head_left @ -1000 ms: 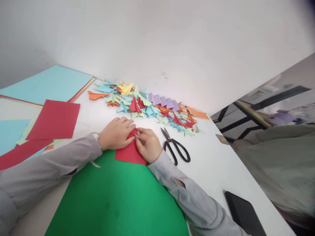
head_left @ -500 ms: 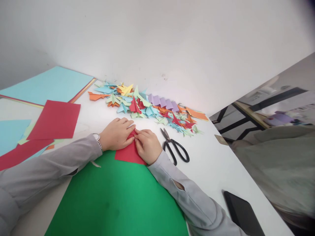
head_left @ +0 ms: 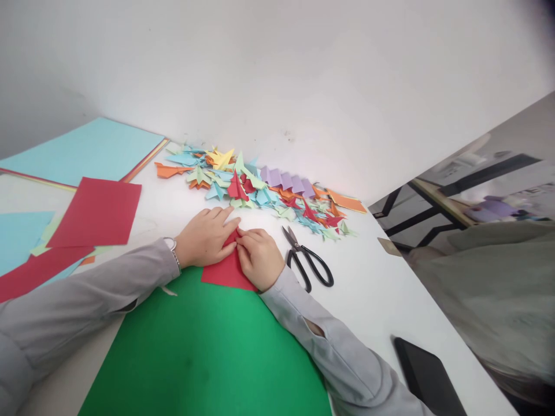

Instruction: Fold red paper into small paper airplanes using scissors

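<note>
Here, red paper (head_left: 226, 273), narrow end toward wall (head_left: 277, 81).

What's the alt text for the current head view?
Left hand and right hand touch the far part of a piece of red paper overlapping a green sheet. Black-handled scissors lie to the right, and a multicolored pile of folded paper planes sits beyond, along the wall.
</note>
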`<move>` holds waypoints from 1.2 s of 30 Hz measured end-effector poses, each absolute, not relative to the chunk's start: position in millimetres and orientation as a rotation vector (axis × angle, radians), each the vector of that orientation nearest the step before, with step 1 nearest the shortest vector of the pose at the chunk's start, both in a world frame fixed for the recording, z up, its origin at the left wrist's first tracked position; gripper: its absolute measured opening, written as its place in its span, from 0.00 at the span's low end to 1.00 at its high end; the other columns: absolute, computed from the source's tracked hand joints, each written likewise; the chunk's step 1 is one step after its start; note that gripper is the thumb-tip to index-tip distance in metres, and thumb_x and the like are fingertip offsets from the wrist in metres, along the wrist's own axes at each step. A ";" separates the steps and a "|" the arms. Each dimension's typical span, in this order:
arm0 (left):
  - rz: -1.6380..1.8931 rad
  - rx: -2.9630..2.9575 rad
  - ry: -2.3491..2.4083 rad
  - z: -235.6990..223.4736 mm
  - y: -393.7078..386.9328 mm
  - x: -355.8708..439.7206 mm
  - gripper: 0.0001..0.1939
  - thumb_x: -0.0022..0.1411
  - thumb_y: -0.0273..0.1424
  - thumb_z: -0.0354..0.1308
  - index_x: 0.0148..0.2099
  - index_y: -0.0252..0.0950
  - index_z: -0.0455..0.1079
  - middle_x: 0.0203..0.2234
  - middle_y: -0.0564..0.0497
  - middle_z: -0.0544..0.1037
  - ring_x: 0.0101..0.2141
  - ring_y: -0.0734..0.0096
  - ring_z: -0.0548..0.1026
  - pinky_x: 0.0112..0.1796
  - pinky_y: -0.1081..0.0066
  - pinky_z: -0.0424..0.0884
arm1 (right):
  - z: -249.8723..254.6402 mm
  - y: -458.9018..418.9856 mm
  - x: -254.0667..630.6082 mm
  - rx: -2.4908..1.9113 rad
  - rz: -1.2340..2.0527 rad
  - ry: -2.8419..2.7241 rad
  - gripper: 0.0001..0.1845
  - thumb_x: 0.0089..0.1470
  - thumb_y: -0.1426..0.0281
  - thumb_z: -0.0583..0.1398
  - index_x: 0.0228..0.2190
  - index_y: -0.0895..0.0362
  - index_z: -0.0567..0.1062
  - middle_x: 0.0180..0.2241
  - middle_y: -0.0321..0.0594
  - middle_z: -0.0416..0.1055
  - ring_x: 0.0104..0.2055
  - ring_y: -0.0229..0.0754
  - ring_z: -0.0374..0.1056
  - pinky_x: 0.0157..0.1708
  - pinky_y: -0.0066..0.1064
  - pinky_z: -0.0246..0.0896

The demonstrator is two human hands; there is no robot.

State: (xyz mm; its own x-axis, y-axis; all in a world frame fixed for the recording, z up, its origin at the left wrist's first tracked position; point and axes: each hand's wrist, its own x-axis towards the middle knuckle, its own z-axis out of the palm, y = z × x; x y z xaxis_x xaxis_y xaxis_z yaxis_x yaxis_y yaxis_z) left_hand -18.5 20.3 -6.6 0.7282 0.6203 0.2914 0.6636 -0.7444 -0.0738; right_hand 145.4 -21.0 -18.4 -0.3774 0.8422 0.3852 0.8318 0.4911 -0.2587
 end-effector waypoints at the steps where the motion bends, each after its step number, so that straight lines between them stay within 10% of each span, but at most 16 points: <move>1: -0.375 -2.762 -1.019 -6.2 20.2 -18.6 0.24 0.63 0.39 0.44 0.56 0.32 0.63 0.55 0.35 0.64 0.48 0.52 0.67 0.43 0.57 0.63 | -17.9 -21.1 145.2 -1.389 0.032 -2.276 0.12 0.52 0.76 0.53 0.31 0.60 0.76 0.41 0.47 0.75 0.43 0.48 0.65 0.43 0.39 0.62; 36: -0.378 -2.774 -0.927 -5.0 21.0 -18.3 0.19 0.63 0.37 0.44 0.49 0.33 0.68 0.45 0.42 0.73 0.44 0.58 0.68 0.43 0.59 0.60 | -11.7 -52.1 145.7 -1.492 -0.197 -2.477 0.19 0.57 0.70 0.52 0.47 0.63 0.72 0.50 0.52 0.70 0.51 0.50 0.63 0.51 0.48 0.53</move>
